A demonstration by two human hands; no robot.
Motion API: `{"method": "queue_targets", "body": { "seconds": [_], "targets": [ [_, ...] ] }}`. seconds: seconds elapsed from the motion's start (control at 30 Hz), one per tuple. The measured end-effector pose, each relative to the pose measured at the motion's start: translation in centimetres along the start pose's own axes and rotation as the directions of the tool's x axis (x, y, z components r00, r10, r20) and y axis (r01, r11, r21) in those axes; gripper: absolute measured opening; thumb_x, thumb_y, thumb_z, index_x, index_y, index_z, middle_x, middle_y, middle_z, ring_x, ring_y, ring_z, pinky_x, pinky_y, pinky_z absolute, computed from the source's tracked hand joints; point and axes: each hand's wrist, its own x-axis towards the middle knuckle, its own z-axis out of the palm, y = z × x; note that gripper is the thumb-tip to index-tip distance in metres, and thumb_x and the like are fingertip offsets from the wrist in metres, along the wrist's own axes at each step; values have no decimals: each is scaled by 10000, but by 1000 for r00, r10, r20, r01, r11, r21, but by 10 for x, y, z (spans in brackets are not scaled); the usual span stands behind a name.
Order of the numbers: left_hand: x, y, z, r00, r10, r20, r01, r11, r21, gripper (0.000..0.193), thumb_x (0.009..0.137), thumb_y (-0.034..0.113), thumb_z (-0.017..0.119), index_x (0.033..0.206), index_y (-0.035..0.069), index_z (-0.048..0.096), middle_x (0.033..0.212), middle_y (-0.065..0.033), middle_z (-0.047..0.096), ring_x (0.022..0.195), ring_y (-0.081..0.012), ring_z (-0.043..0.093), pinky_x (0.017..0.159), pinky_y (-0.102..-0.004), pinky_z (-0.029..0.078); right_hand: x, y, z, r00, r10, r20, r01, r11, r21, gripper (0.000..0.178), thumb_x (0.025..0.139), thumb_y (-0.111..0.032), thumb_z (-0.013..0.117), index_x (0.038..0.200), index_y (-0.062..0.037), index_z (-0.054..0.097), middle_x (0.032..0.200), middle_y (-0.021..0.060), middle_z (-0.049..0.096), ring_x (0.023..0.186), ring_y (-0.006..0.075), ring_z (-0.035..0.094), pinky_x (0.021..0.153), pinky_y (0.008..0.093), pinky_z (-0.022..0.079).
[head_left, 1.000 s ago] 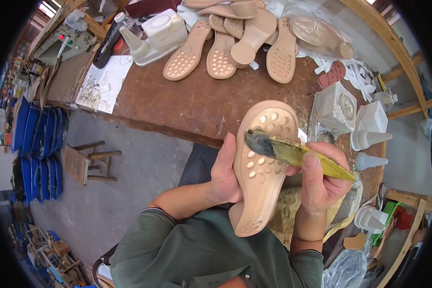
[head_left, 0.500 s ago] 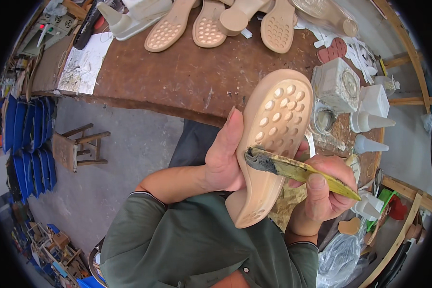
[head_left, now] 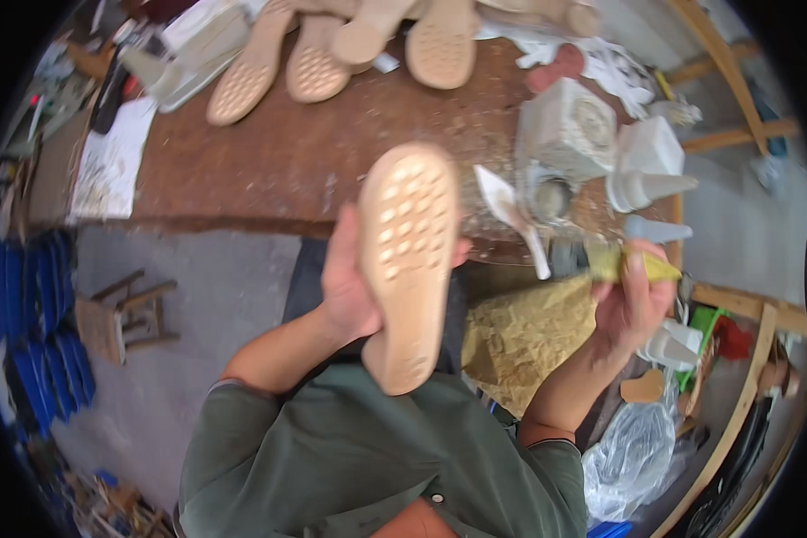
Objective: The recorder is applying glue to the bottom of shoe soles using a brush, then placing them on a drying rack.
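Note:
My left hand (head_left: 345, 282) is wrapped round a beige shoe sole (head_left: 408, 260), holding it up in front of me. The sole's dimpled face is toward me, its toe end points away and its heel end is near my shirt. Well apart from it, at the right, my right hand (head_left: 635, 300) grips a flat yellow brush (head_left: 608, 262) with dark bristles. Motion blurs the brush. Its bristle end is close to the bench edge, below an open round pot (head_left: 551, 199).
Several beige soles (head_left: 442, 49) lie along the far side of the brown bench (head_left: 269, 170). A stained white container (head_left: 567, 125) and nozzle-shaped white pieces stand at the right. A pale spatula-like tool (head_left: 514, 213) overhangs the edge above brown paper (head_left: 533, 336). A wooden stool (head_left: 121, 314) is at the left.
The brush has left the sole's side and moved right with my right hand. The sole in my left hand appears more upright and further left. The whole view has shifted.

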Motion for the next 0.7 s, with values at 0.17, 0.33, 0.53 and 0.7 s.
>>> {"method": "queue_targets", "body": {
  "seconds": [0.17,0.33,0.53,0.7],
  "targets": [
    [-37,-23,-54,986,-166,28,164,984,67,989,755,802,198,1418,67,200,1361,-220,374,1115,-380,510,960,-471,402,41,28,-40,984,0,-177,-87,869,-488,154,851,-129,634,940,-4,644,664,-10,565,565,51,502,507,183,373],
    [-58,-25,-69,907,-421,31,414,901,127,772,877,653,228,1416,101,203,1346,-197,393,1047,-344,556,883,-434,464,56,55,-47,997,48,-66,-80,753,-654,154,851,-152,630,912,-11,644,667,-8,578,572,58,497,521,210,386],
    [-51,-27,-67,935,-355,25,336,903,269,657,939,538,236,1406,77,205,1324,-174,415,1023,-314,569,872,-417,471,68,67,-36,998,50,46,12,533,-846,184,819,-188,630,900,-23,642,670,135,602,580,212,573,581,313,456],
    [-35,-20,-61,941,-328,-90,340,902,266,630,949,511,236,1384,56,252,1299,-180,444,971,-289,590,836,-414,492,64,56,-38,996,55,-69,-88,632,-770,180,832,-175,643,888,-4,644,633,21,590,569,81,515,538,238,417]
  ]
}}
